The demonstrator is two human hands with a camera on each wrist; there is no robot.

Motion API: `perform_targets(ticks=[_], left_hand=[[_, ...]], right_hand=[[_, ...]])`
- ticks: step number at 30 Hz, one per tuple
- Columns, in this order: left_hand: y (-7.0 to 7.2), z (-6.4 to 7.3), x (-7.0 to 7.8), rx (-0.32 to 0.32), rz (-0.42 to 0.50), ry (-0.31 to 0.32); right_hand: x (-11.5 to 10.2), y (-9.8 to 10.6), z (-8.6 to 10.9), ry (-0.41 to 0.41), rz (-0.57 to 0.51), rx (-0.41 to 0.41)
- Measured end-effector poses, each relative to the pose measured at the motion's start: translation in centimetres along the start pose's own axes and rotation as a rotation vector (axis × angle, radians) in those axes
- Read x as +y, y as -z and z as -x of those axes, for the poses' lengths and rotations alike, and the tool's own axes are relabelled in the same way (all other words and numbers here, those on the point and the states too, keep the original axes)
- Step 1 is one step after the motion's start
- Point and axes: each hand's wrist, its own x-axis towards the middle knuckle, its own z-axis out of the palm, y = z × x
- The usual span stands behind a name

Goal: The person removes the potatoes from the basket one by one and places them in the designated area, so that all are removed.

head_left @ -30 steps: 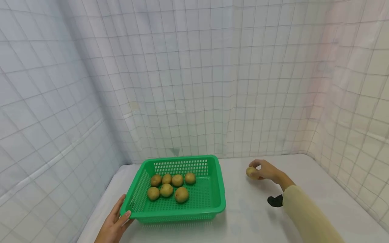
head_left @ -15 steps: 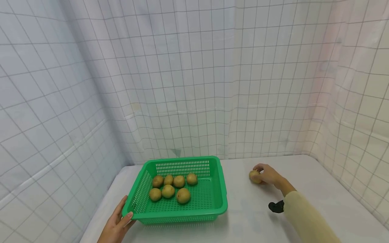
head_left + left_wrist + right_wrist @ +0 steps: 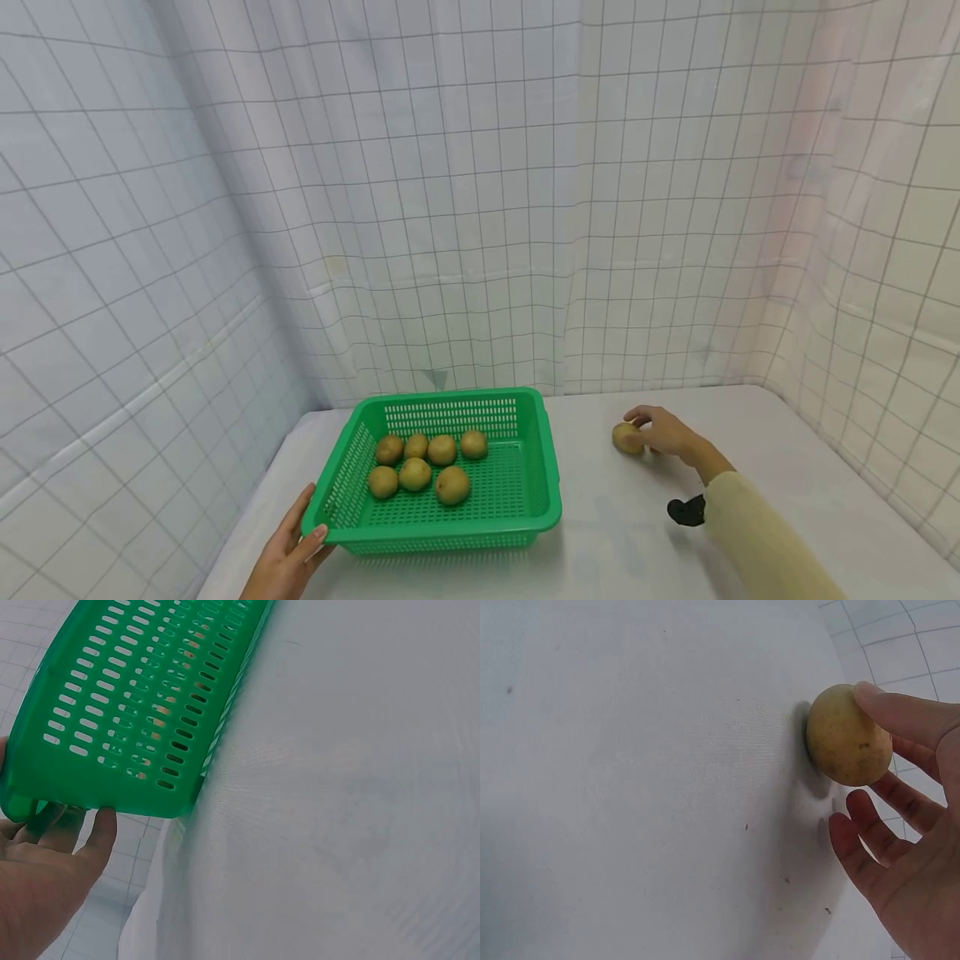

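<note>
In the head view, a green plastic basket with slotted sides holds several round, yellow-brown potatoes. My left hand grips its near left corner, thumb over the rim and fingers on the outer side. The left wrist view shows the fingers against the basket's green wall. To the right of the basket, my right hand pinches a single potato low over the white table. Close up in the right wrist view, the thumb lies on this potato, with two fingers spread away from it.
A white cloth covers the table. White curtains with a grid pattern hang behind and at both sides. A black object sits by the right sleeve. Small dark crumbs dot the cloth.
The right hand and its potato have shifted slightly right and nearer, then almost stopped. The left hand stays at the basket corner. The head view has moved a little.
</note>
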Motion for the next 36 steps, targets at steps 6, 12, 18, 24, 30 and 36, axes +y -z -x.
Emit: perform_targets(ticks=[6, 12, 18, 24, 30, 36], left_hand=[[-0.1, 0.0, 0.3, 0.023, 0.009, 0.022], [0.0, 0.0, 0.1, 0.008, 0.025, 0.011], [0.1, -0.2, -0.1, -0.004, 0.032, 0.011], [0.1, -0.2, -0.1, -0.001, 0.037, 0.023], [0.2, -0.2, 0.0, 0.007, 0.036, 0.032], [0.4, -0.3, 0.3, -0.002, 0.037, 0.036]], right_hand=[[-0.7, 0.7, 0.2, 0.005, 0.030, 0.001], [-1.5, 1.3, -0.1, 0.036, 0.049, -0.018], [-2.8, 1.6, -0.4, 0.078, 0.079, -0.026], [-4.4, 1.7, -0.7, 0.132, 0.108, -0.028], [-6.3, 1.5, -1.0, 0.154, 0.122, -0.049], [-8.0, 1.0, -1.2, 0.189, 0.109, -0.109]])
